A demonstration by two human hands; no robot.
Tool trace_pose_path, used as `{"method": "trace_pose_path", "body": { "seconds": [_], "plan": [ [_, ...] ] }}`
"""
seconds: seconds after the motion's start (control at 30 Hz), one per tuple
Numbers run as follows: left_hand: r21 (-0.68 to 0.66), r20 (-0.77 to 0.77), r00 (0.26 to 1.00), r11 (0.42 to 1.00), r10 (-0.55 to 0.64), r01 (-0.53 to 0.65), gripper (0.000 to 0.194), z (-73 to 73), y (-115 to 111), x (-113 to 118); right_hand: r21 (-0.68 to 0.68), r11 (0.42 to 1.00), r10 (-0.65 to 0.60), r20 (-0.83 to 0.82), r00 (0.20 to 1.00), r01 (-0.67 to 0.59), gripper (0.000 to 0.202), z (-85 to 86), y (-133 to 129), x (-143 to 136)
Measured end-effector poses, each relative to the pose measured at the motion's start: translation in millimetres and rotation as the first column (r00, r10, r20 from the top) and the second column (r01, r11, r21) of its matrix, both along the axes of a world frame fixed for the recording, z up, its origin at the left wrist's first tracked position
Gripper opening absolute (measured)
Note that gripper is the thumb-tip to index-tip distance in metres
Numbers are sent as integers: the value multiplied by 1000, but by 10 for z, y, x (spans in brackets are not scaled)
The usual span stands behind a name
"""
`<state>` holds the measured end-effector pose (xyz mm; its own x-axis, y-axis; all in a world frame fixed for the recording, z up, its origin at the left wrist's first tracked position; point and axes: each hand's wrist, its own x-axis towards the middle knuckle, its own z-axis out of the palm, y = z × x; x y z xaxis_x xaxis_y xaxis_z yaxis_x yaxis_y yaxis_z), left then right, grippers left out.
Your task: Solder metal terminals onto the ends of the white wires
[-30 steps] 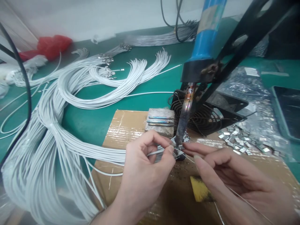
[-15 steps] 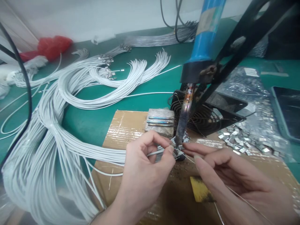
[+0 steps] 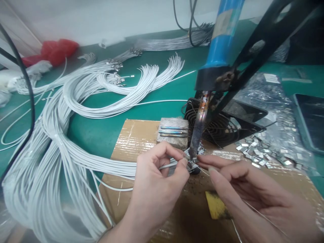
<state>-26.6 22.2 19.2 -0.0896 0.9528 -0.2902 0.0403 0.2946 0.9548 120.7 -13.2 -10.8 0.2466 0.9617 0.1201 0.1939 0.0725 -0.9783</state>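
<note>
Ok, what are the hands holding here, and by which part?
Left hand: a white cable, pinched near its end. Right hand: thin solder wire, apparently held just behind its leading end; exact grip hidden.

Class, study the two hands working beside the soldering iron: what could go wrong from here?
Burns: the left hand and right hand have fingers close to the soldering iron, which may be hot.
Tugging: snagging the cable bundle beside the left hand might jerk the pinched cable.
Scatter: a careless sweep of the right hand could disperse the loose metal pieces beyond it.
</note>
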Motion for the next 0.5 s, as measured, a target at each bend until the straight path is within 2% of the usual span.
{"method": "trace_pose_path", "body": {
  "seconds": [0.27, 0.5],
  "plan": [
    [-18, -15, 1000, 1000, 5, -5, 12, 5, 11, 18, 25, 1000, -1, -4, 1000, 1, 23, 0, 2, -36],
    [7, -1, 1000, 1000, 19, -19, 11, -51, 5, 5, -2, 1000, 13, 6, 1000, -13, 23, 1, -2, -9]
  ]
}}
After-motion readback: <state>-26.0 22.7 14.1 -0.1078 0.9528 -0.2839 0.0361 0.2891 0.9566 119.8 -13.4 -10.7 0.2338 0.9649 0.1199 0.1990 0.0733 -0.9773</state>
